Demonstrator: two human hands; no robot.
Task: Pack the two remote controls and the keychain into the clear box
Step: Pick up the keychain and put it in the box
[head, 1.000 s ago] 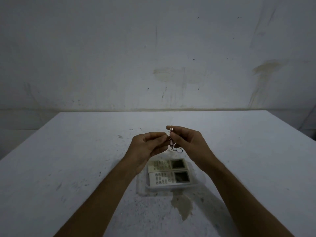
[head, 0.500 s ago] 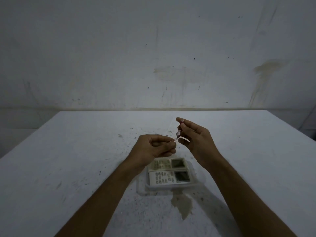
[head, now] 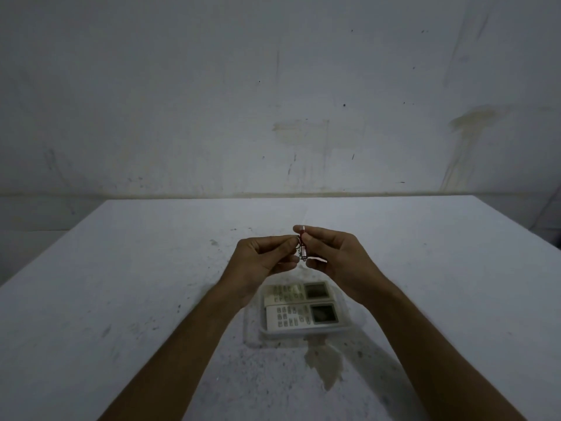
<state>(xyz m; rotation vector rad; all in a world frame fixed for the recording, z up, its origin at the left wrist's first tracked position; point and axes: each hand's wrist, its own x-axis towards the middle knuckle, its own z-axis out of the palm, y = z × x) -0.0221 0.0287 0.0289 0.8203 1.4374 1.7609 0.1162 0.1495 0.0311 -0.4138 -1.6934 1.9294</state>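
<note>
The table carries the box, near the front edge, with both remotes lying flat inside, side by side, long axes running left to right, screens to the right. Above and beyond it, the left hand and right hand meet, each pinching the keychain at fingertips. It hangs roughly upright, long axis vertical, pale cap up, chain end down. The risk is likely a slip: so small a thing, loosely pinched, could drop outside the box or bounce off the remotes.
</note>
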